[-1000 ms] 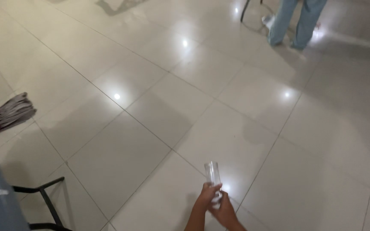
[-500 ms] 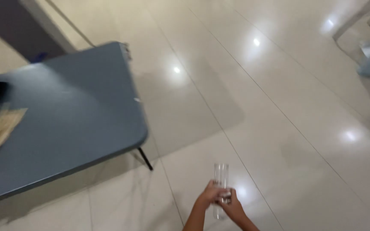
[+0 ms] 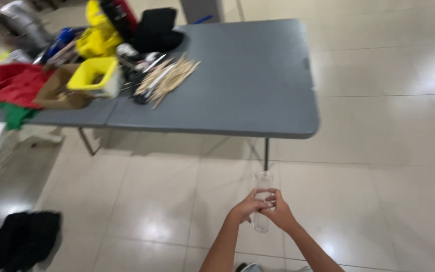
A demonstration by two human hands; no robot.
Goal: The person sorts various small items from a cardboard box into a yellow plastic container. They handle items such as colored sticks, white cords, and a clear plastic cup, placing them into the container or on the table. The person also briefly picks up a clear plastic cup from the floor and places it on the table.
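Both hands, left hand (image 3: 247, 207) and right hand (image 3: 279, 214), wrap their fingers around 1 clear glass (image 3: 263, 201), upright as before. The grey bench (image 3: 258, 75) has now come into view beyond the glass, cluttered at its far-left end.

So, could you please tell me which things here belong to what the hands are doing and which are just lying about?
In hand:
clear glass tube, held upright by left hand and right hand.

Lying about:
grey folding table
bundle of wooden sticks
yellow plastic tub
red cloth
black cloth on floor
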